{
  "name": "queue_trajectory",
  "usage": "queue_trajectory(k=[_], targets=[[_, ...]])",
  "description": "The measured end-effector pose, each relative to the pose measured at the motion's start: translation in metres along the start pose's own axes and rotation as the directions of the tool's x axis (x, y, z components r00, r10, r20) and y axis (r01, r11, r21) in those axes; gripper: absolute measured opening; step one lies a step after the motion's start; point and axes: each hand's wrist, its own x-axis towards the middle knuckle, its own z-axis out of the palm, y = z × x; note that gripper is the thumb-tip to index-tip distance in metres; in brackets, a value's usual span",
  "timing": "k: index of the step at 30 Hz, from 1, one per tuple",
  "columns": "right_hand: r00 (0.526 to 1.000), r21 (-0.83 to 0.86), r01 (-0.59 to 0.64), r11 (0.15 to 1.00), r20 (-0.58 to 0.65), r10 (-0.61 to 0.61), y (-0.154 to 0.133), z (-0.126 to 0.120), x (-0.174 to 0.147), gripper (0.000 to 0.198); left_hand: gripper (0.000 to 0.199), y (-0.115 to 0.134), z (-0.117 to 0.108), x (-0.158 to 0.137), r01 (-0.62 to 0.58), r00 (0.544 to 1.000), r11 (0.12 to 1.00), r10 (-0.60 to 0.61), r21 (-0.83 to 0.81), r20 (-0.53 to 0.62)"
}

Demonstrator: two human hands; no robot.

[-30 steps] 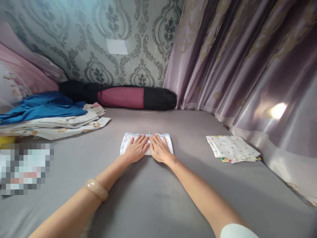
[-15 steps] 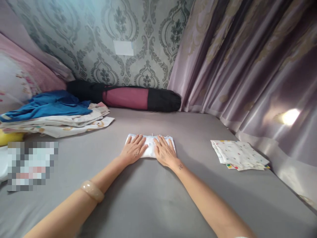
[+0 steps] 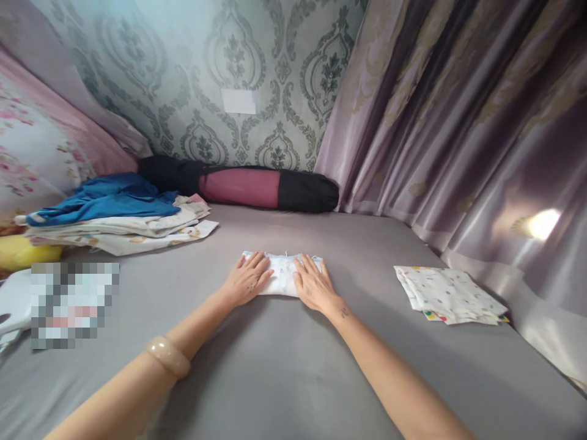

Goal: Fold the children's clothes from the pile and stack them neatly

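Observation:
A small folded white cloth (image 3: 280, 280) with a faint print and a pale blue edge lies flat on the grey bed sheet (image 3: 257, 379). My left hand (image 3: 247, 278) rests palm down on its left part, fingers stretched out. On its right part my right hand (image 3: 315, 284) lies flat too, fingers spread and pointing away from me. Between the hands the middle of the cloth shows; its two ends are partly covered. What kind of garment or cloth it is, I cannot make out.
At right lies a stack of folded dotted cloths (image 3: 452, 296), beside the purple curtain (image 3: 389, 146). Back left is a pile with a blue garment (image 3: 114, 198) on top. A long black and maroon bag (image 3: 243, 186) lies along the wall. White and blurred-out items (image 3: 76, 305) lie at left.
The right hand has slid slightly outward to the right on the cloth, baring more of its middle. The left hand stays nearly in place. The whole view has shifted a little.

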Motion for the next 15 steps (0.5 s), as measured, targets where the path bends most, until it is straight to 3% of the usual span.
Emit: queue_trajectory(k=[6,15], targets=[[0.998,-0.042,-0.062,0.997,-0.015,0.062,0.023,0.005,-0.006,0.059,0.06,-0.021,0.001,-0.012,0.12,0.991,0.991,-0.117,-0.053,0.071],[0.997,-0.017,-0.075,0.997,0.01,0.075,0.027,0.01,-0.005,0.06,0.061,-0.021,0.003,-0.015,0.15,0.988,0.983,-0.143,-0.106,0.065]])
